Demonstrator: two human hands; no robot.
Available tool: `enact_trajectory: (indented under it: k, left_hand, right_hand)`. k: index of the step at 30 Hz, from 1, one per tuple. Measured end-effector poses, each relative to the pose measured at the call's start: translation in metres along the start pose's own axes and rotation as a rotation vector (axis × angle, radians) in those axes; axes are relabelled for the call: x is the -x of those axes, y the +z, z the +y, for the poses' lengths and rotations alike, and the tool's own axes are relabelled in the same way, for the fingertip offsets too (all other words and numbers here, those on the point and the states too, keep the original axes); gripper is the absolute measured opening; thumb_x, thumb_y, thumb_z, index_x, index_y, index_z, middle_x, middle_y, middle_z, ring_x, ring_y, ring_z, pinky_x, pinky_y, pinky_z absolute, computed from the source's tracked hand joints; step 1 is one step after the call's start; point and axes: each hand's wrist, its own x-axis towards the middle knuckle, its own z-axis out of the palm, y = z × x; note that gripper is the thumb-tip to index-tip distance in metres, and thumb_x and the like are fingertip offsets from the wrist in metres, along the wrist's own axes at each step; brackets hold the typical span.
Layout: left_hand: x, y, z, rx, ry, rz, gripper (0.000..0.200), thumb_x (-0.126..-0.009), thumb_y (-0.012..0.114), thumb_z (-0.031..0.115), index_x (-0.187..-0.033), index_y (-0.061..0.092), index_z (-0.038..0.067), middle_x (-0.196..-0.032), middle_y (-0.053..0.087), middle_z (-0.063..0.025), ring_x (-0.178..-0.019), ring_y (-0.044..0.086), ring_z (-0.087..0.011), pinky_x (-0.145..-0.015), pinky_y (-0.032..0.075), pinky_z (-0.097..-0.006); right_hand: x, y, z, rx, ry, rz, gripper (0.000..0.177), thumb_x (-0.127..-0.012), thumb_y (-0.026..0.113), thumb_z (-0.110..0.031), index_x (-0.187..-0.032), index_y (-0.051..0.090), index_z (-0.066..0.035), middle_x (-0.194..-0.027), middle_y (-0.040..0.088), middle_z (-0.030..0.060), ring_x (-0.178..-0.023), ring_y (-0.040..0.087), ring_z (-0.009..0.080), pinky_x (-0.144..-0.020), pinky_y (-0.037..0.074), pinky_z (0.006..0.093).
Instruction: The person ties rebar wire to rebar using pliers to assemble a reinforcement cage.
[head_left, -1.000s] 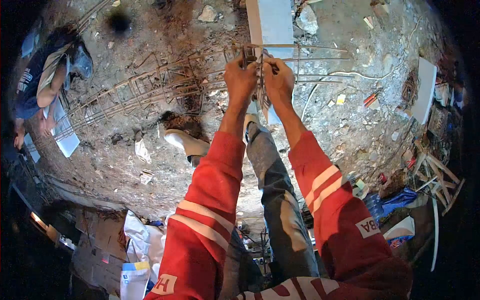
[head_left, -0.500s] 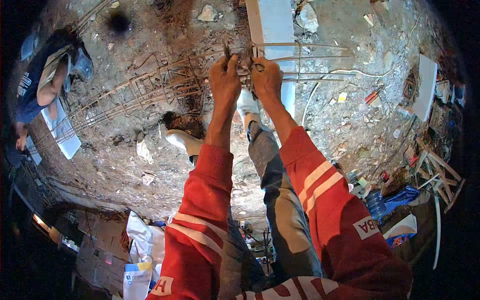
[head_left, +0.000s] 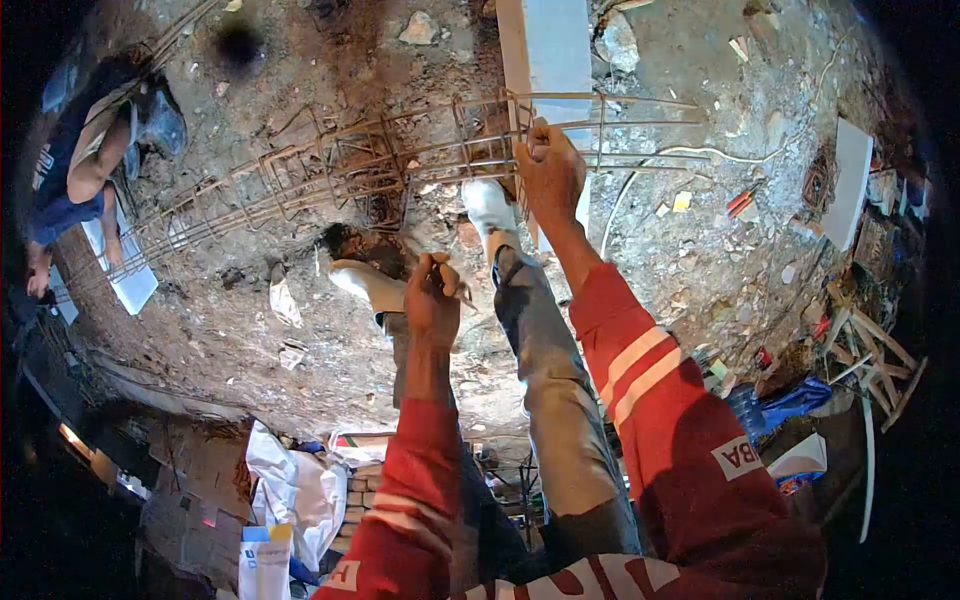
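A long rebar cage (head_left: 385, 150) of rusty bars and square stirrups runs across the upper part of the head view. My right hand (head_left: 550, 175) is closed at the cage's right section, close to a stirrup (head_left: 514, 105); what its fingers grip is hidden. Down and to the left, my left hand (head_left: 433, 300) hangs away from the bars, above the ground and near my shoe (head_left: 365, 283). Its fingers are curled, and a thin piece seems to show at its right side, too small to name.
A pale board (head_left: 560, 55) lies under the cage's right part. At the left another person (head_left: 85, 180) crouches by the cage's far end. Red-handled pliers (head_left: 740, 200) and a pale cable (head_left: 625, 195) lie on rubble at right. A wooden frame (head_left: 870, 350) stands further right.
My left hand has left the rebar and moved down toward me. My right hand has shifted slightly down and right, staying by the cage. The other person's arm has moved lower.
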Motion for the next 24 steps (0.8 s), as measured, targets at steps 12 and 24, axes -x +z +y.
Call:
enact_trajectory:
  k: [12,24]
  left_hand:
    - [-0.209,-0.059,-0.038,0.474,0.084,-0.527,0.036,-0.099,0.04,0.019,-0.133,0.048,0.011,-0.127,0.055,-0.0113,-0.085,0.057,-0.0102,-0.067,0.049,-0.0268]
    - [-0.226,0.02,-0.002,0.925,-0.005,-0.676,0.043,-0.098,0.041,0.018,-0.14,0.043,0.006,-0.145,0.041,-0.0134,-0.135,0.037,-0.0311,-0.113,0.029,-0.0499]
  right_hand:
    - [-0.01,0.028,0.003,0.072,-0.013,-0.086,0.028,-0.075,0.071,-0.019,-0.096,0.06,-0.004,-0.093,0.064,0.0166,-0.088,0.062,0.0365,-0.076,0.048,0.045]
    - [-0.006,0.026,0.0,-0.025,0.019,-0.074,0.024,-0.077,0.071,-0.019,-0.098,0.065,-0.008,-0.086,0.069,0.0138,-0.082,0.066,0.035,-0.075,0.049,0.0441]
